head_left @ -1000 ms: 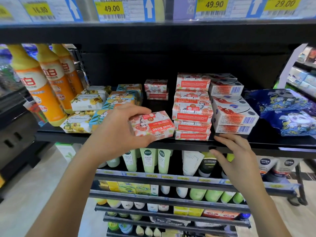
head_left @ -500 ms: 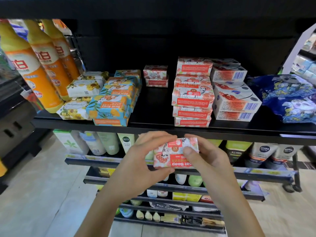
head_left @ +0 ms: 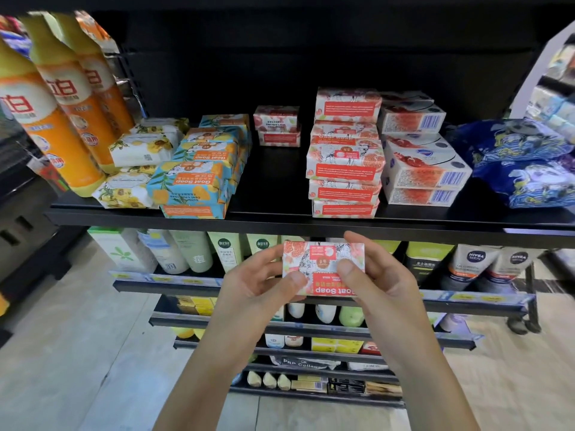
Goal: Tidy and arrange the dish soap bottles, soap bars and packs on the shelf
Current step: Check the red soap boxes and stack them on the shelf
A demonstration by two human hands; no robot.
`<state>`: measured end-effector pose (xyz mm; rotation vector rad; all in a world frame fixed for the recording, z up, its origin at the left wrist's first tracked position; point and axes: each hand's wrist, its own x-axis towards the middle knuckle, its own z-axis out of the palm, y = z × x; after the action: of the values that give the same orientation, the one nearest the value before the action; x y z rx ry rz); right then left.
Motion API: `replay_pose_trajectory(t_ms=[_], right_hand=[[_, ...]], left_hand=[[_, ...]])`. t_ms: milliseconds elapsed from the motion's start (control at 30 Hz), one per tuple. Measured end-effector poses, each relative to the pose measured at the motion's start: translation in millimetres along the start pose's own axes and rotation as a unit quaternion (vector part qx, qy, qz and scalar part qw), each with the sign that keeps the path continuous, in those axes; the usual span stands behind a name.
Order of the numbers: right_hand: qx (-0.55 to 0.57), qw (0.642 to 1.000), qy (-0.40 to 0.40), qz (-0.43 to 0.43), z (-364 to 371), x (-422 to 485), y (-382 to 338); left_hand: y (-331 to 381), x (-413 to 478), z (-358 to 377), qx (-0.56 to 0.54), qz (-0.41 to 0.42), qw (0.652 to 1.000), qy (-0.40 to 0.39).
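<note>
A red-and-white Goat Soap bar [head_left: 323, 262] is held flat below the black shelf's front edge [head_left: 280, 220], its label upside down to me. My left hand [head_left: 258, 283] grips its left end and my right hand [head_left: 373, 278] pinches its right end. On the shelf stand a stack of matching red soap bars [head_left: 343, 169], white-and-red boxed soaps [head_left: 420, 169], two small red bars [head_left: 277, 127] at the back, blue-and-orange Goat Soap bars [head_left: 199, 178], yellow floral soap packs [head_left: 140, 147] and orange dish soap bottles [head_left: 56, 119] at the left.
Blue patterned packs [head_left: 522, 163] lie at the shelf's right end. A bare strip of shelf [head_left: 270, 178] runs between the blue-orange and red stacks. Lower shelves hold tubes and bottles [head_left: 193, 253]. Pale floor [head_left: 77, 353] lies to the left.
My left hand lifted the red soap bar off the shelf edge and lowered it in front of the shelf. My right hand left the shelf edge and took the bar's right end.
</note>
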<state>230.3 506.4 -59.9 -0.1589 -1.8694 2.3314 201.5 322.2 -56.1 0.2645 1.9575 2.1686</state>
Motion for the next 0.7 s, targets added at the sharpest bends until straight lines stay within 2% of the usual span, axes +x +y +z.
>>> replay_pose_trajectory(t_ms=[367, 700], right_hand=[[-0.012, 1.000, 0.009, -0.007, -10, -3, 7], [-0.006, 0.997, -0.018, -0.076, -17, -5, 14]], left_hand=[[-6, -3, 2, -0.012, 0.016, 1.000, 0.020], [-7, -6, 5, -0.009, -0.003, 1.000, 0.017]])
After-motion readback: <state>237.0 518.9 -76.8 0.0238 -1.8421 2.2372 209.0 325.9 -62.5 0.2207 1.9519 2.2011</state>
